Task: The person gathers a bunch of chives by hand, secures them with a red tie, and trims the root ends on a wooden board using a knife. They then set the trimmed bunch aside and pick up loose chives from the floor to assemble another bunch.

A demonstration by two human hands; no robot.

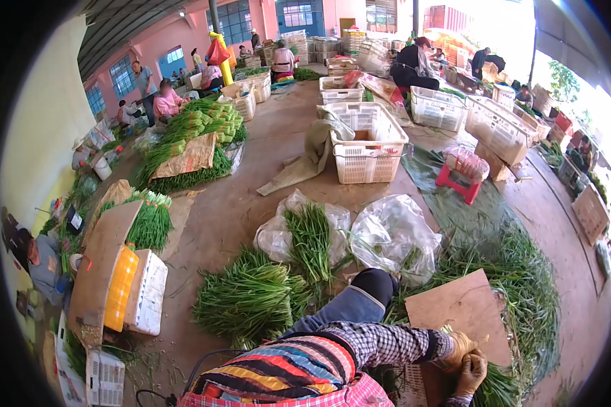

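Note:
My left hand (459,347), in a tan glove below a checkered sleeve, is closed around a bunch of green leafy stalks (497,390). Pale stalk ends poke out above it. Just below, my right hand (474,373), also gloved, has its fingers pinched together against the left hand; what they grip is too small to make out. Both hands are over the lower edge of a brown wooden board (460,311). The bunch's leaves spread toward the lower right.
Loose greens (523,278) lie around the board on a dark sheet. Piled stalks (251,298) and clear plastic bags (395,234) lie ahead. Farther off stand a white crate (368,166), a red stool (460,182) and several people working.

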